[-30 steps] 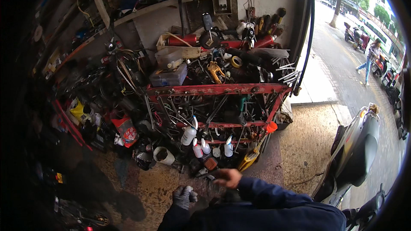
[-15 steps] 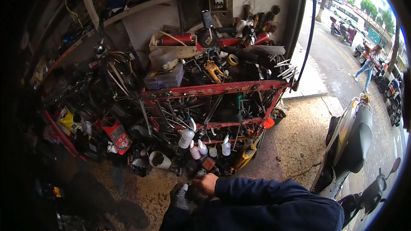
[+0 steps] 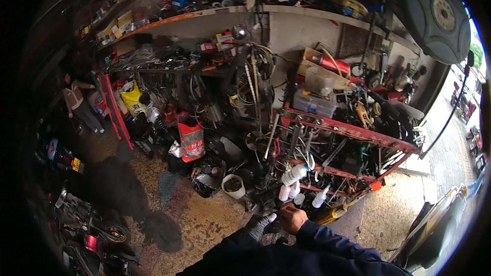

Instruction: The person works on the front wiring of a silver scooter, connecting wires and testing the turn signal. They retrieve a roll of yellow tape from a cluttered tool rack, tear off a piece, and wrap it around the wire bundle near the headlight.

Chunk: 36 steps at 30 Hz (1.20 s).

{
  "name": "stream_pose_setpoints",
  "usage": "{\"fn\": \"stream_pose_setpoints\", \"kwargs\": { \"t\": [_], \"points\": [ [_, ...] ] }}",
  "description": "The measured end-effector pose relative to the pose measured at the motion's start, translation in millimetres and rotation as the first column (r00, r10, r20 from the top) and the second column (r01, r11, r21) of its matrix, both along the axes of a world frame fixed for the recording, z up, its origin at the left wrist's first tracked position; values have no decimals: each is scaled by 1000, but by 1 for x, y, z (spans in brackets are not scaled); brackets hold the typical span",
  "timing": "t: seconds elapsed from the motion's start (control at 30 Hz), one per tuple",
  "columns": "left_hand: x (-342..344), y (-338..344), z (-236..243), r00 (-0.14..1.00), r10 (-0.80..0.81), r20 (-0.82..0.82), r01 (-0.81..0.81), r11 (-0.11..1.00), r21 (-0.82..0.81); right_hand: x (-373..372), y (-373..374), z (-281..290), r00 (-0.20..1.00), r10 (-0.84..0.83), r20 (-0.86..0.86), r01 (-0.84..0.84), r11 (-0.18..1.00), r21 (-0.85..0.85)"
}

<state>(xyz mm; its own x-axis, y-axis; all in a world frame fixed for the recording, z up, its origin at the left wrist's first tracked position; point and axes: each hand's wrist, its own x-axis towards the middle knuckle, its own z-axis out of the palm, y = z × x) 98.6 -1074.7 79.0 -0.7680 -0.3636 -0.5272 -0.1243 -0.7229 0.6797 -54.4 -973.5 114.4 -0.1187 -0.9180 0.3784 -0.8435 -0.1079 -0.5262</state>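
My right hand (image 3: 293, 218), bare, sits low, fingers curled in toward my left hand (image 3: 260, 226), which wears a grey glove and is partly bent too. Right a touch farther forward, left just beside it; can't tell if they actually touch. Something dark shows in the narrow gap between them, same tone as my sleeves, so can't tell if it's a part, a tool or just shadow. Whether either hand grips anything: can't tell, the right-hand fingertips are turned away and the glove hides the rest. Main relation: that gap lies directly left of my right hand and directly right of my left, both about equally near; no long axis readable on whatever is in there. Nearest clear things are all ahead. The big white spray bottle (image 3: 294, 175) is straight forward of my right hand, apart from it, long axis slanting away and to the right, though the lens bends that. A smaller white spray bottle (image 3: 321, 198) is forward and right, also clear of my fingers; right hand is nearer to both. Yellow piece (image 3: 335, 214) off to the right of the same hand. White bucket (image 3: 238, 194) forward and left of my left hand, which is nearer to it.
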Motion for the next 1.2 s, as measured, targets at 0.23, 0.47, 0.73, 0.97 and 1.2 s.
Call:
{"fn": "stream_pose_setpoints", "kwargs": {
  "t": [0.23, 0.47, 0.73, 0.97, 1.2],
  "points": [
    [19, -29, -2, 983, 28, -182, -42, 996, -73, 16, -43, -1, 995, 27, 91, -41, 987, 153],
    [30, -58, -7, 994, 62, -91, -91, 924, -371, 21, -92, 8, 975, 55, 217, -75, 993, 87],
    [32, -86, -44, 999, -1, 39, 33, 575, -818, 4, -132, -1, 957, 192, 220, -200, 980, 14],
    [46, -144, -65, 984, 163, 70, -108, 862, -495, -1, -177, -9, 973, 33, 230, -79, 978, 194],
    [72, -241, -41, 971, 161, 175, -1, 739, -674, 27, -232, -8, 959, -73, 275, -3, 964, 265]
  ]
}}
